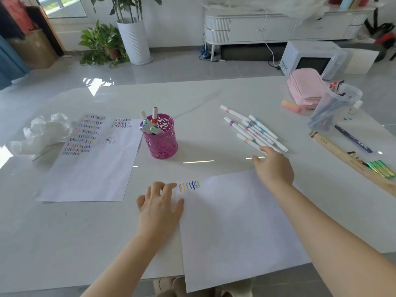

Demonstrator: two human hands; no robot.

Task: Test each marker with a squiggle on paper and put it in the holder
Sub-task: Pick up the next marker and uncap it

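From the head view, the left hand lies flat with spread fingers on the near sheet of paper, beside its squiggles. The right hand, open and empty, reaches the loose markers. The pink holder holds several markers.

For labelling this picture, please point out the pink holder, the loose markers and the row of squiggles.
pink holder (161, 144): head view, on its front wall.
loose markers (257, 130): head view, on a barrel mid-pile.
row of squiggles (189, 186): head view, on the middle squiggle.
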